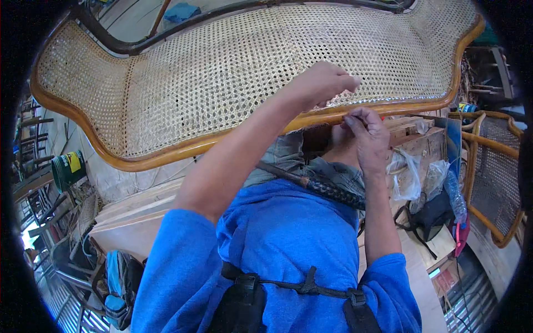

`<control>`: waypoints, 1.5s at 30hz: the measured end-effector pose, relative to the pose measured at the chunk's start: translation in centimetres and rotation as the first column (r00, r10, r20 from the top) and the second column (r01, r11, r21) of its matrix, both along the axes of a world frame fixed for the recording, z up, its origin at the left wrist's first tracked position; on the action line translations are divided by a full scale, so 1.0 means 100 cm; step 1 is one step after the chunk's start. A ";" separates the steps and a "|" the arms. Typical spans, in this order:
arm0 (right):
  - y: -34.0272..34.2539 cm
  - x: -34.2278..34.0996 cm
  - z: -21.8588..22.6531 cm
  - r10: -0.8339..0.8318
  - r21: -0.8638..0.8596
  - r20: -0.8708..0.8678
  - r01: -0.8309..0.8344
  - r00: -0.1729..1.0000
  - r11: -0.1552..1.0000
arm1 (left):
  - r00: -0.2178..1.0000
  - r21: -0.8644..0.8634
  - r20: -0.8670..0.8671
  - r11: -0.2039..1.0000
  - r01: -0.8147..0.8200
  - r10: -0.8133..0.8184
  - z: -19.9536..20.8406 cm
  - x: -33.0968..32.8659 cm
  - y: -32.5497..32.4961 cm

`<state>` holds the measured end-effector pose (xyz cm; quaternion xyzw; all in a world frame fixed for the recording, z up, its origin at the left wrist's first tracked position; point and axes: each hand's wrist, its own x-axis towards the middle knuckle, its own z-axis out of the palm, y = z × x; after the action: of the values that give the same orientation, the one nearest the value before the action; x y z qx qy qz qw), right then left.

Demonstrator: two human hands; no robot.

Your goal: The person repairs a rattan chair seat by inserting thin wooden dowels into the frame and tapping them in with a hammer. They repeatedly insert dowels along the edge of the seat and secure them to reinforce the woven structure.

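A large woven cane panel (222, 72) in a curved, varnished wooden frame (183, 151) spans the view before me. Just above the panel near its front rail, to the right of centre, my left hand (326, 84) is closed, fingertips pressed together. Lower and to the right, my right hand (369, 133) pinches at the outer side of the rail, thumb against fingers. Whatever either pinch holds is too small or hidden to make out. A dark, long object with a patterned black section (336, 194) lies across my lap.
Stacked wooden boards (139, 208) lie to my left, with a green bucket (69, 170) and a backpack (117, 286) beyond. At right are a wooden crate (425, 147), clear plastic bags (408, 177), a black bag (433, 216) and another cane-panelled frame (494, 172).
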<state>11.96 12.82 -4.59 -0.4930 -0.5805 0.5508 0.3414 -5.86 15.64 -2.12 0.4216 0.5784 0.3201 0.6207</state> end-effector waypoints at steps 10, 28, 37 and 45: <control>0.009 -0.008 -0.021 0.012 0.430 0.498 -0.259 0.867 0.865 | 0.558 0.149 -0.655 0.637 0.756 -0.509 -0.059 0.029 0.069; 0.011 -0.022 -0.008 0.023 0.353 0.685 -0.359 0.728 0.864 | 0.505 0.107 -0.767 0.696 0.710 -0.396 -0.044 0.010 0.059; 0.011 -0.014 -0.016 0.019 0.488 0.656 -0.444 0.754 0.751 | 0.530 0.147 -0.760 0.695 0.704 -0.376 -0.053 0.005 0.063; 0.005 -0.032 0.002 0.006 0.504 0.610 -0.394 0.792 0.768 | 0.551 0.204 -0.749 0.663 0.720 -0.368 -0.050 -0.001 0.063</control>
<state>8.77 13.35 -4.37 -0.4303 -0.8525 0.1934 0.2252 -5.93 21.91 -7.16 0.8106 0.4862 0.0699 0.3188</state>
